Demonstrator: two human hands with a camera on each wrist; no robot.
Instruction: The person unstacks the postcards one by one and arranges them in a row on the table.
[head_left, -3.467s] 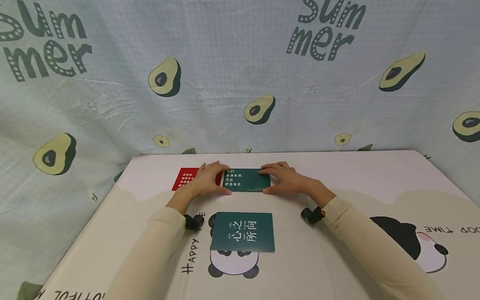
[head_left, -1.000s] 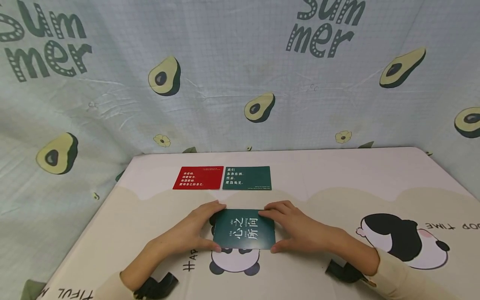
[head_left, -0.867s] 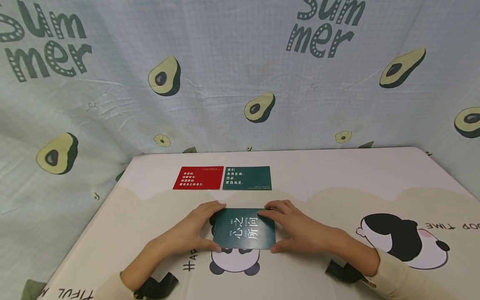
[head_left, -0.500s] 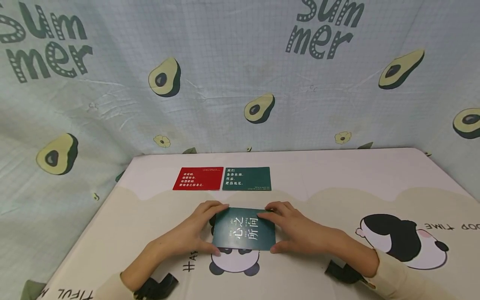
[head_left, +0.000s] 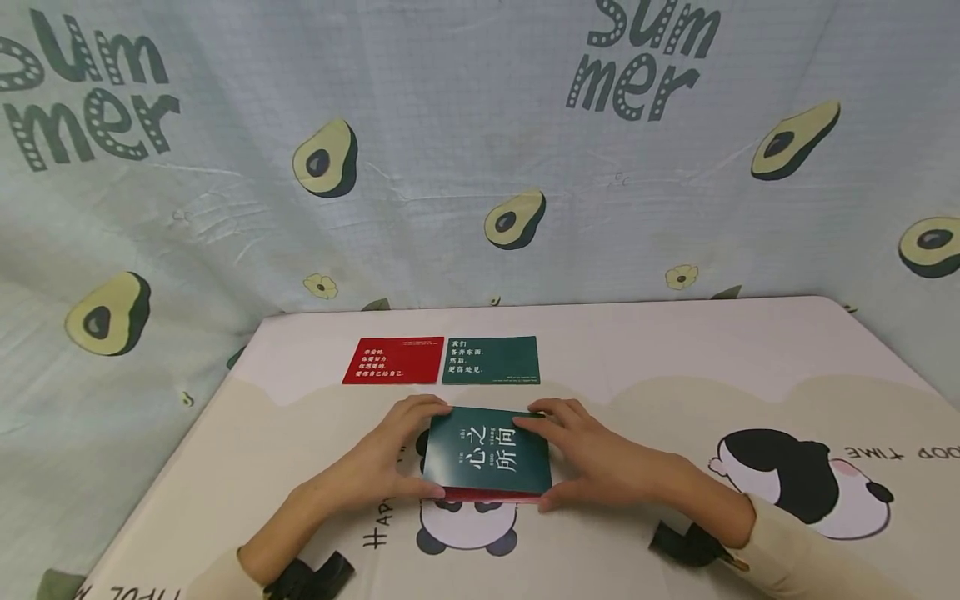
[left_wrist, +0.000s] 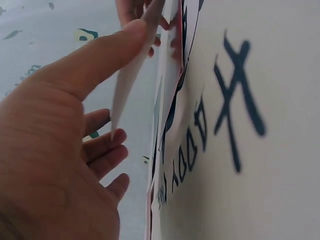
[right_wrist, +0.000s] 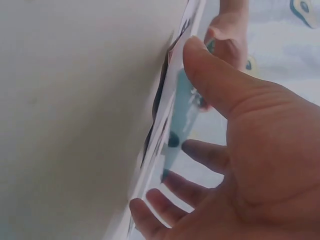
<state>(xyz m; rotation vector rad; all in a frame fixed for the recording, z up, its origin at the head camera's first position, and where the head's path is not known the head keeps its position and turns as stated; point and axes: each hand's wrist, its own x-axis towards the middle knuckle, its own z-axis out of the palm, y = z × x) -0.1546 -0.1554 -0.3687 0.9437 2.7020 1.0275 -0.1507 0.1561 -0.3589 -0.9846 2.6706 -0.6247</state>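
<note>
A dark green card (head_left: 491, 454) with white Chinese characters lies over a red card (head_left: 487, 495), whose near edge peeks out below it. My left hand (head_left: 408, 446) holds the green card by its left end, thumb at the near corner and fingers at the far one. In the left wrist view, the card (left_wrist: 131, 82) is raised off the table between thumb and fingers. My right hand (head_left: 592, 458) spans the right end, index fingertip over the top face and thumb at the near corner. The right wrist view shows the card's teal face (right_wrist: 182, 107) between thumb and fingers.
Farther back on the table (head_left: 637, 350) a red card (head_left: 393, 360) and a green card (head_left: 491, 360) lie flat side by side. The tablecloth has printed pandas and lettering. An avocado-print curtain (head_left: 420, 150) hangs behind the table.
Both hands have come from the back green card to the near one. The near green card has since risen and tilted, and red shows beneath its near edge.
</note>
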